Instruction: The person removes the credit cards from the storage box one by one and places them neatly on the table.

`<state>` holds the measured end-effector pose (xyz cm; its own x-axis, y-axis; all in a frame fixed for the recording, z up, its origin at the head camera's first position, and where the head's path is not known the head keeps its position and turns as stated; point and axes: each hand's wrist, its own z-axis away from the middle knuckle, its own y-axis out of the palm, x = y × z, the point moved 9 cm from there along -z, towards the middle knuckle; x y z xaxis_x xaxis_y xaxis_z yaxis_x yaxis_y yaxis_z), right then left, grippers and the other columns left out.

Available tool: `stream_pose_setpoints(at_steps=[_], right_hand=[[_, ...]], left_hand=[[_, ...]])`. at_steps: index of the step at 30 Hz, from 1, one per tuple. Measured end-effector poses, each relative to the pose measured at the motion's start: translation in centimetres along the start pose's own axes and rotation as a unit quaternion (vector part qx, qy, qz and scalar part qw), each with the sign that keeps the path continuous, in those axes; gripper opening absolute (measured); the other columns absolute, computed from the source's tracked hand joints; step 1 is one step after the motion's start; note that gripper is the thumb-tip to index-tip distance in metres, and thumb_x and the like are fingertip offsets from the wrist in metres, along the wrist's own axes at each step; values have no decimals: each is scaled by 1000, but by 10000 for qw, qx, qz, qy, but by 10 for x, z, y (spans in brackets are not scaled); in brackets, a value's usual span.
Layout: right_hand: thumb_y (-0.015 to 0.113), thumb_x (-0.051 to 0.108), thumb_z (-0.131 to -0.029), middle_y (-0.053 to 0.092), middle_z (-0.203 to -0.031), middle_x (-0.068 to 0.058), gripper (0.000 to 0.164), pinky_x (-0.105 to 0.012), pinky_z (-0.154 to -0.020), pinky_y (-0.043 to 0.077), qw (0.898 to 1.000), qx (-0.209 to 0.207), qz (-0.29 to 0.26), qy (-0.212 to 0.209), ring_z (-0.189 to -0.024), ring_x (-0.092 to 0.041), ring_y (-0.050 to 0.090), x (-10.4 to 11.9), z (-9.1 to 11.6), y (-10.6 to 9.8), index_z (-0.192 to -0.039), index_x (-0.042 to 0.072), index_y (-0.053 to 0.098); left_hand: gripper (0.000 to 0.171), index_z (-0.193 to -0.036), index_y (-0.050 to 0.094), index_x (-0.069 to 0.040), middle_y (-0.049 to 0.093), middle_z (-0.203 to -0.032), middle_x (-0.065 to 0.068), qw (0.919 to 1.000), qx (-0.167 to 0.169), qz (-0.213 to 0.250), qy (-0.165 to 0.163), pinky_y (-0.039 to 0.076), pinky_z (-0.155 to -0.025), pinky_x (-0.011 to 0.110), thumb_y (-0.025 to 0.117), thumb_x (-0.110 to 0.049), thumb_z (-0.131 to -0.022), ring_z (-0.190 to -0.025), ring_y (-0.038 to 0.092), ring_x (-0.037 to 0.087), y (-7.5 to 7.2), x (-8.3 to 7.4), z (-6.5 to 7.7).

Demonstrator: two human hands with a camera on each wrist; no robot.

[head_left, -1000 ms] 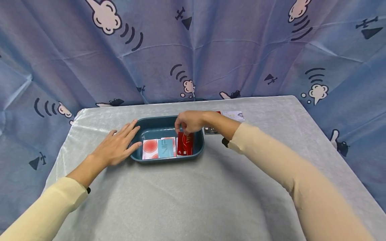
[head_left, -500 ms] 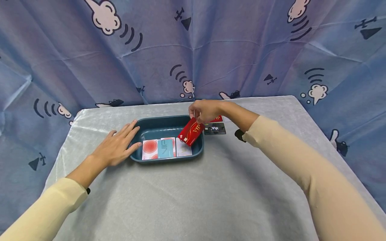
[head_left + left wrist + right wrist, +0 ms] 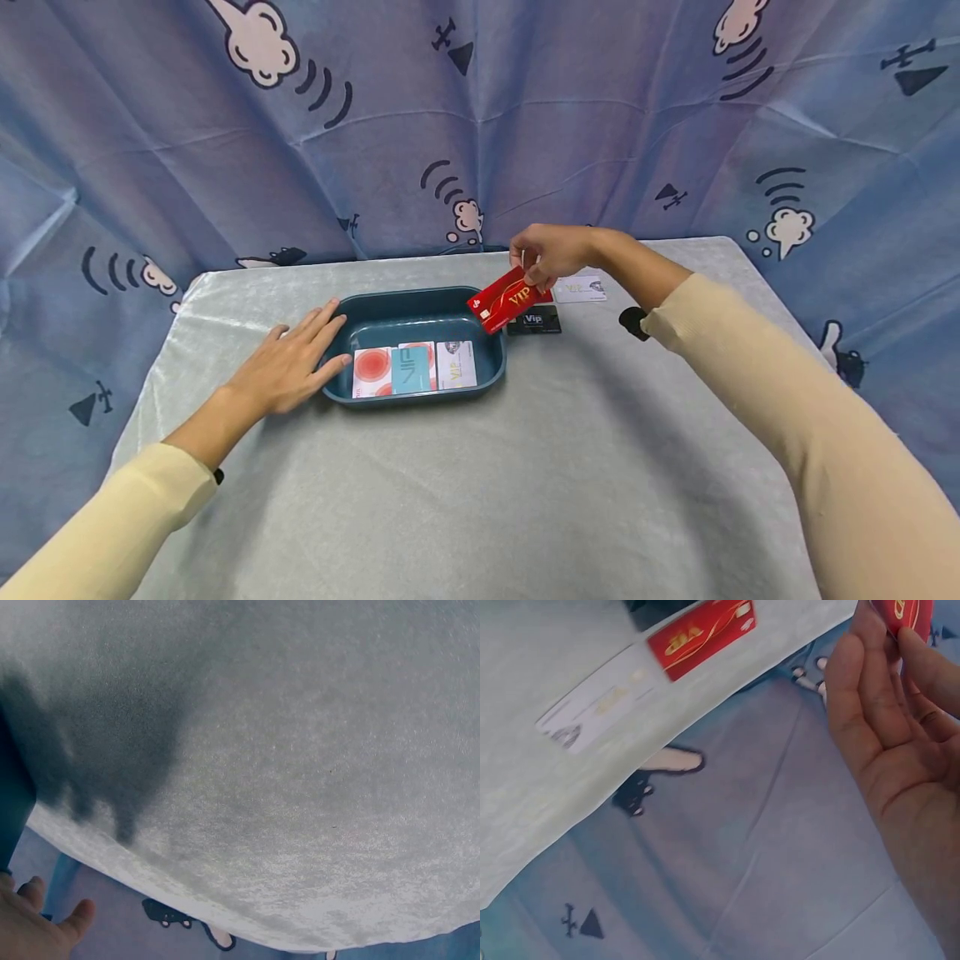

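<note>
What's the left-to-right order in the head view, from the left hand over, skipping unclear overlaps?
Left hand → red-circle card → blue card → white card in tray → held red card → white card on table.

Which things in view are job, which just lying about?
Likely job:
red card pinched in right grip
teal tray, left grip at its end
tray cards
outside tray: black card, white card, second red card

Probably just surroundings:
patterned curtain
tablecloth
</note>
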<state>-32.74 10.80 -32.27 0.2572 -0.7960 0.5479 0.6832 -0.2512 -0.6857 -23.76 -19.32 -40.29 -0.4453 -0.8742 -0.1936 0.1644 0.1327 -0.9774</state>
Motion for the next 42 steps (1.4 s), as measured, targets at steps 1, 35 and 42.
stream_pose_setpoints(at_steps=[1, 35, 42], right_hand=[[59, -2, -95, 61, -119, -23, 18, -41, -83, 58, 10000, 16, -43, 25, -104, -36, 60, -4, 1, -2, -112, -2, 52], [52, 0, -100, 63, -104, -27, 20, -43, -78, 59, 9933, -30, -932, 681, -81, -26, 69, -133, 39, 5, -114, -11, 42], [52, 0, -100, 60, -106, -27, 22, -41, -77, 59, 9912, -162, -1007, 838, -80, -22, 66, -152, 44, 7, -115, -12, 42]], left_hand=[[72, -158, 25, -6, 8, -167, 9, 10000, -14, 8, -6, 21, -111, 67, 41, -50, -104, -150, 18, 36, 0, 0, 0], [72, -158, 24, -6, 7, -167, 10, 10000, 58, -55, -23, 20, -111, 68, 38, -51, -104, -150, 18, 38, 0, 0, 1], [73, -158, 24, -6, 8, -167, 10, 10000, 32, -2, -25, 20, -110, 68, 38, -53, -104, -149, 18, 38, 0, 0, 0]])
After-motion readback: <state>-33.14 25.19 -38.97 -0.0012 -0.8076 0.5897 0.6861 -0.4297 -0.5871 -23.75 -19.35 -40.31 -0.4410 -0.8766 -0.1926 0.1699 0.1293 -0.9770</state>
